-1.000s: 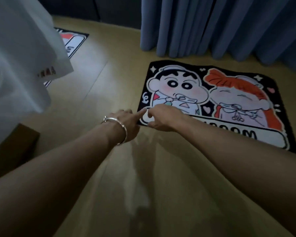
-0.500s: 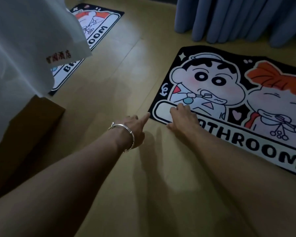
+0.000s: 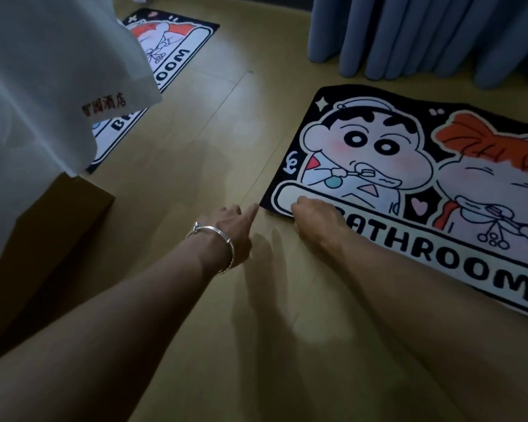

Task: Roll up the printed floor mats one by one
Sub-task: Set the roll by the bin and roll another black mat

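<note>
A printed floor mat [image 3: 424, 184] lies flat on the wooden floor at the right, black-edged, with two cartoon figures and the word BATHROOM. My right hand [image 3: 316, 222] sits on its near-left corner, fingers curled down onto the white band at the near edge. My left hand [image 3: 227, 228], with a silver bangle on the wrist, lies on the floor just left of that corner; its index finger points out and touches the corner tip. A second mat [image 3: 168, 56] of the same print lies flat at the far left, partly hidden.
A white cloth [image 3: 43, 86] with red embroidered characters hangs over the left side and covers part of the second mat. Below it stands a brown block [image 3: 43, 245]. Blue curtains [image 3: 424, 35] hang to the floor behind the near mat. Bare wooden floor [image 3: 226, 117] lies between the mats.
The view has drawn closer and swung right. My right hand has slid from the mat's left edge to its near-left corner, and its fingers have curled. The left hand keeps its place by the corner.
</note>
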A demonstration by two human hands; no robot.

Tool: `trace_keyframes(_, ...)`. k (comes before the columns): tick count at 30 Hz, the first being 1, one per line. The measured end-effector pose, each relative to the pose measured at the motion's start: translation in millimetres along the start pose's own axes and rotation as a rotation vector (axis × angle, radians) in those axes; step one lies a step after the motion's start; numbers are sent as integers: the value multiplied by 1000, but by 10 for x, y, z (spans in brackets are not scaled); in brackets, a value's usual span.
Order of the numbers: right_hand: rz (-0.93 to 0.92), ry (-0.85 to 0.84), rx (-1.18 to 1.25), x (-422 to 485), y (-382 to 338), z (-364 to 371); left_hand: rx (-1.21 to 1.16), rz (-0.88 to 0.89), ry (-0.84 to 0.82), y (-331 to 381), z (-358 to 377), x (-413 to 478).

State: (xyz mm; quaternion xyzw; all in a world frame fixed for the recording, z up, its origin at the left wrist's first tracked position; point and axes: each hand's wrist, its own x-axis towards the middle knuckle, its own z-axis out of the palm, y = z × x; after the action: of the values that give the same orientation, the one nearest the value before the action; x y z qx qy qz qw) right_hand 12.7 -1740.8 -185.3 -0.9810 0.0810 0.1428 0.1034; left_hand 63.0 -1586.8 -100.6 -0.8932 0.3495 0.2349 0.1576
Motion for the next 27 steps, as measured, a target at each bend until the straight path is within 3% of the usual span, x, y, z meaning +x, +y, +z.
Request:
trace_keyframes(8,-82,-30,65,-588,103,131,249,199,66,136,-17,437)
trace_keyframes(15,59,-82,199,-1181,202,364,450,428,101,363,108,700)
trace_keyframes(23,469,-28,328,-2707,230,820,469,752,169,787,496,657)
trace_keyframes(27,769,-55,286,-3239,101,972,460,947,85,929,633,550)
